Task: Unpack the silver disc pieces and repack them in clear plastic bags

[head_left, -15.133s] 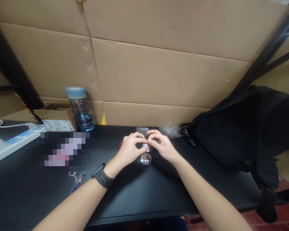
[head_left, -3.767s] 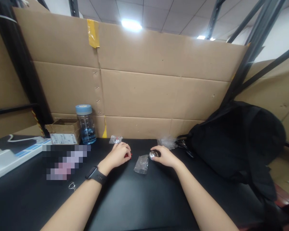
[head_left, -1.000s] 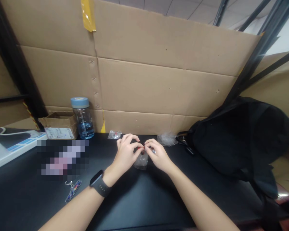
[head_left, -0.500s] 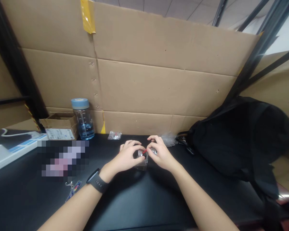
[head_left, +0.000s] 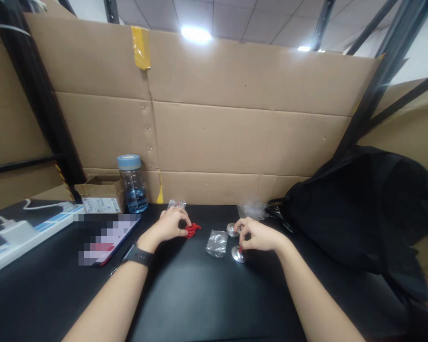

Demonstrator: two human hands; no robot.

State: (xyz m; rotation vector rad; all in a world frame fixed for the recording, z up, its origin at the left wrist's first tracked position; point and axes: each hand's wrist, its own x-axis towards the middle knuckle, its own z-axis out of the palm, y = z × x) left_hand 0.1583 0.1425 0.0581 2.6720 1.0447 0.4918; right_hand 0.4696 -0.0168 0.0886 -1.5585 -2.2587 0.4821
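Note:
My left hand (head_left: pixel 171 224) rests on the black table (head_left: pixel 199 294), its fingertips curled on a small pile of red pieces (head_left: pixel 191 230). My right hand (head_left: pixel 256 234) pinches a tiny red piece over a round silver metal part (head_left: pixel 238 255). A second silver part (head_left: pixel 232 230) lies just behind it, by my right fingers. A small clear plastic bag (head_left: pixel 216 242) lies between my hands. Another small bag (head_left: pixel 176 204) sits behind my left hand. A dark watch (head_left: pixel 137 255) is on my left wrist.
A cardboard wall (head_left: pixel 214 118) closes the back. At back left stand a water bottle (head_left: pixel 132 183) and a small carton (head_left: pixel 102 194); a power strip (head_left: pixel 24 232) lies far left. A black backpack (head_left: pixel 364 209) fills the right side, with crumpled plastic (head_left: pixel 251 209) beside it.
My hands have parted from the middle. The left went to the red pieces, and the right came down onto a silver part. The camera tilted up a little.

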